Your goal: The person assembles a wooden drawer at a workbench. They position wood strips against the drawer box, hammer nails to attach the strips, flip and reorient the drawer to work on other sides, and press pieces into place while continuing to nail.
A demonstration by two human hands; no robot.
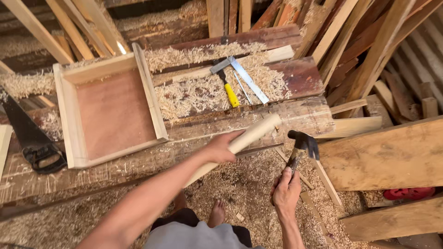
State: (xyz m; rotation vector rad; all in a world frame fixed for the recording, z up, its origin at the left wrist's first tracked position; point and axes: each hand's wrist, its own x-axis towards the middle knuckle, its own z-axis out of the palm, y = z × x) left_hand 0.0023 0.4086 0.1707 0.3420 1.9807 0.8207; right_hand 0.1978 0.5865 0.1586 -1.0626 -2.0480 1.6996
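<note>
Head view: looked down over a rough plank tabletop [115,168] strewn with wood shavings.
Left hand [220,147]: fingers were wrapped around a pale, rounded wooden piece [251,135], which slanted up to the right with its far end over the tabletop's edge.
Right hand [286,191]: fingers were closed tight on the handle of a claw hammer [302,146]; its dark head stood raised, just right of the wooden piece and apart from it.
Wooden box [110,110]: an open, shallow frame with a reddish bottom lay on the tabletop, left of both hands.
Try square [240,76]: lay in the shavings behind the hands, beside a yellow-handled tool [229,90] (its tip was half buried).
Handsaw [32,138]: black, lay at the far left edge.
Floor: shavings covered it, and a bare foot [217,213] showed below.
</note>
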